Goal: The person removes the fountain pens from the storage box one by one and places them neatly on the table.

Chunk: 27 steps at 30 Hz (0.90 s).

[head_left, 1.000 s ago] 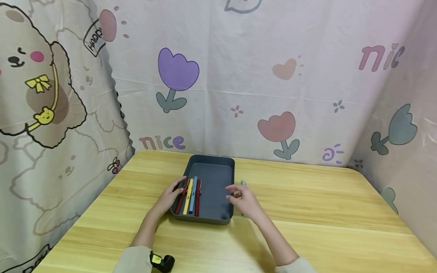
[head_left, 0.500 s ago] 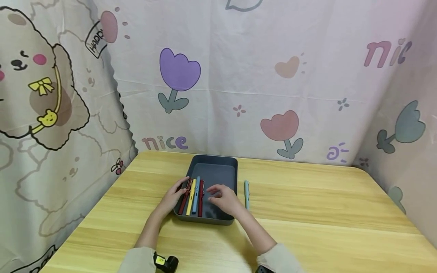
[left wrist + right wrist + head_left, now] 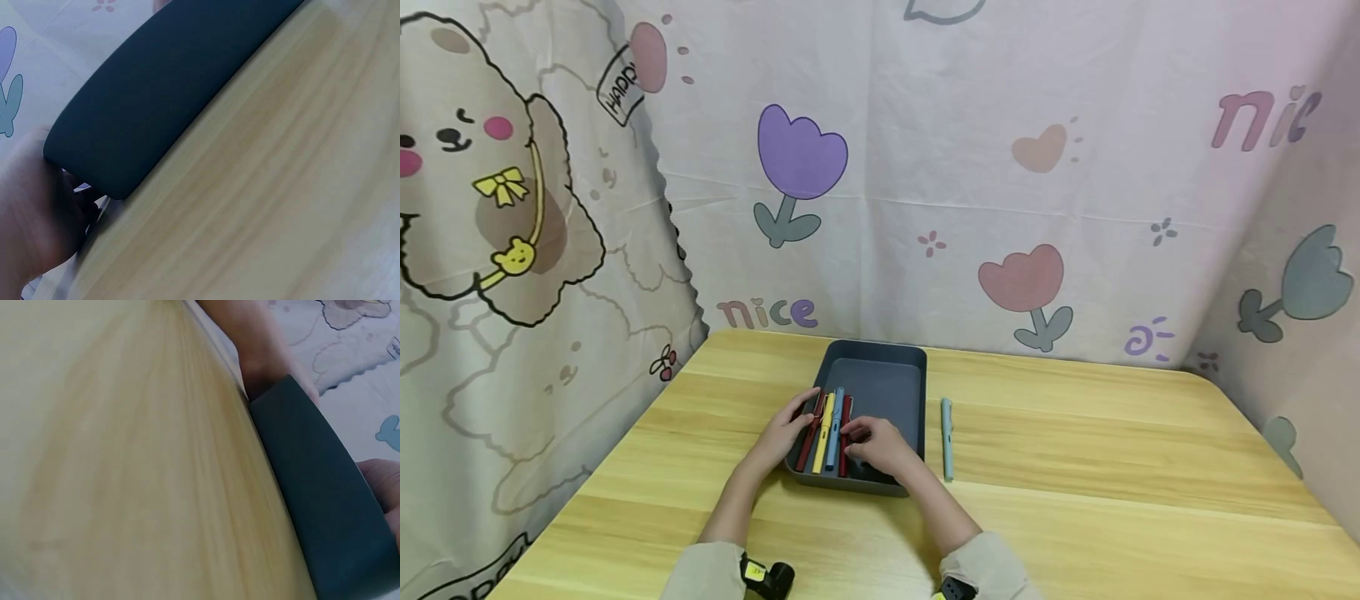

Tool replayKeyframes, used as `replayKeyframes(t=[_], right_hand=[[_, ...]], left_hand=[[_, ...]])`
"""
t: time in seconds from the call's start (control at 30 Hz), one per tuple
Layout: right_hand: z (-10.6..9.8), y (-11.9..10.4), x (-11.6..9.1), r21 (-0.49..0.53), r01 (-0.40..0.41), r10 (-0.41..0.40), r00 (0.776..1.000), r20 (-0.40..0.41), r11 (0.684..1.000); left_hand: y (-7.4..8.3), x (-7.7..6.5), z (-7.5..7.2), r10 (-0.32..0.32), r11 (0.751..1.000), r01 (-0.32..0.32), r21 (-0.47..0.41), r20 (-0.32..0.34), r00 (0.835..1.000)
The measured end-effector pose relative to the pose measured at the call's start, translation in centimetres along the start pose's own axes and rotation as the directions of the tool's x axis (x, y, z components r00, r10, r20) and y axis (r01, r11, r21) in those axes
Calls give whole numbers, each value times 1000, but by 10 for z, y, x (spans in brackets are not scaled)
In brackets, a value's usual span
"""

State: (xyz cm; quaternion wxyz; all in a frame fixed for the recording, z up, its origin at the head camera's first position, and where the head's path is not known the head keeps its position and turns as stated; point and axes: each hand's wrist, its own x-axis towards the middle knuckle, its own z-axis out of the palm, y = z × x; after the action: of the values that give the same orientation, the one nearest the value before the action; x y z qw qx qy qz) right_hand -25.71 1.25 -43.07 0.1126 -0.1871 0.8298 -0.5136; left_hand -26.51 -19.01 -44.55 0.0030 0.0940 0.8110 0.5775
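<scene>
Both hands are bare. The left sleeve, towards seven o'clock, is plain pale beige and stops short of the wrist, leaving the lower forearm uncovered. At its three o'clock side sits a black wrist camera — a dark strap, a yellow label too small to read, and a stubby rounded housing. The right sleeve, towards five o'clock, matches in colour, softly creased; at its eight o'clock edge is a black boxy unit, yellow-patched, cut off by the frame.
</scene>
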Motion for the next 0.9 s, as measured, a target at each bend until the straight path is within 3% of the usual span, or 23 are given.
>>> replayKeyframes(t=[0.17, 0.9], right_hand=[[0, 4, 1, 32, -18, 18, 1000, -13, 999], [2, -3, -1, -175, 15, -22, 999, -39, 984]], left_hand=[[1, 1, 1, -4, 1000, 4, -13, 0, 1000], [-1, 1, 0, 4, 1000, -4, -9, -4, 1000]])
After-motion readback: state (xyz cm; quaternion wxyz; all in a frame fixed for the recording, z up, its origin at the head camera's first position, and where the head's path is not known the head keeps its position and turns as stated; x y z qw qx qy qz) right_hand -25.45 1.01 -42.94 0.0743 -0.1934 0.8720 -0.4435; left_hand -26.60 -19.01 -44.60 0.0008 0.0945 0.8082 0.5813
